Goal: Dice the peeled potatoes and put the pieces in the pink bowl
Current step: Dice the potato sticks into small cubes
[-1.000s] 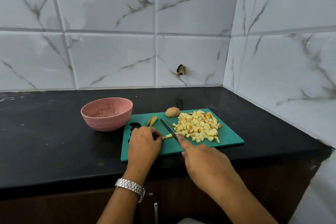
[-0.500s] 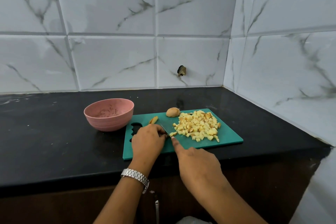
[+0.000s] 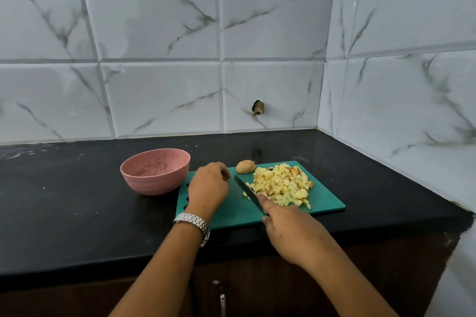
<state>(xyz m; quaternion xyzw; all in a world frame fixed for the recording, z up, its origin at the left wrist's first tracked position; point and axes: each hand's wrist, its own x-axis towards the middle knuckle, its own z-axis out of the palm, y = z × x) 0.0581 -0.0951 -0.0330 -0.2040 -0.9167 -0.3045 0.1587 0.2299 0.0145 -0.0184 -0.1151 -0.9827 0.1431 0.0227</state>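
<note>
**Surfaces in front of you**

Your pink bowl (image 3: 155, 171) looks like matt, faintly speckled plastic. The teal cutting board (image 3: 327, 204) is smooth, dull plastic, and the knife (image 3: 247, 191) has a dark, unshiny blade. The black counter (image 3: 77, 213) is polished and reflective; the marbled wall tiles (image 3: 159, 95) are glossy. Your watch band (image 3: 192, 221) is bright linked metal.

The right hand (image 3: 291, 229) gripped a knife (image 3: 248, 192), its blade just beside the diced potato pile (image 3: 282, 186) on the green cutting board (image 3: 324, 201). The left hand (image 3: 208, 188), blurred, hung over the board near a whole potato (image 3: 246, 166). A pink bowl (image 3: 154, 185) stood alongside.
</note>
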